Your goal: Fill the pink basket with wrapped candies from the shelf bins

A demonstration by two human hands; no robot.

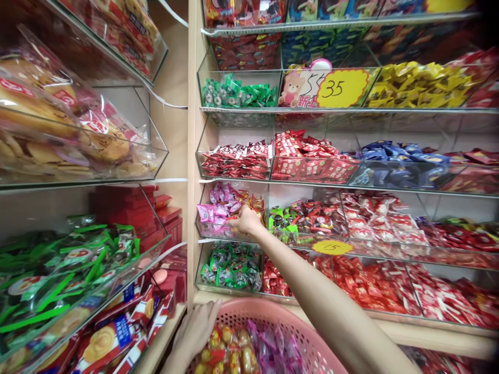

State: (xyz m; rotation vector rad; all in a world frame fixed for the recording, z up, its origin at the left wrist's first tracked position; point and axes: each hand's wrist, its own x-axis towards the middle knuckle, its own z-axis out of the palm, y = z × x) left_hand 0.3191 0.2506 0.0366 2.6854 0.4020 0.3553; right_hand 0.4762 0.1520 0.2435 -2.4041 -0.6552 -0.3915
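Observation:
My right hand (248, 222) reaches into a clear bin at the left end of a middle shelf. Its fingers are curled around wrapped candies; part of the grip is hidden. Pink-wrapped candies (220, 200) lie left of the hand, and gold-red wrapped candies (255, 200) sit behind it. Low in the view, my left hand (197, 327) grips the left rim of a pink perforated plastic basket (317, 340). In the basket are gold-wrapped candies (234, 350) on the left and purple-wrapped candies (276, 348) on the right.
Clear dividers split the shelves into bins of red, blue, yellow and green wrapped candies (232, 267). Yellow price tags (332, 246) hang on the fronts. Left of a wooden post (193, 156), angled bins hold bagged bread (103, 132) and green-wrapped snacks (74, 265). A wooden ledge (440, 335) runs below.

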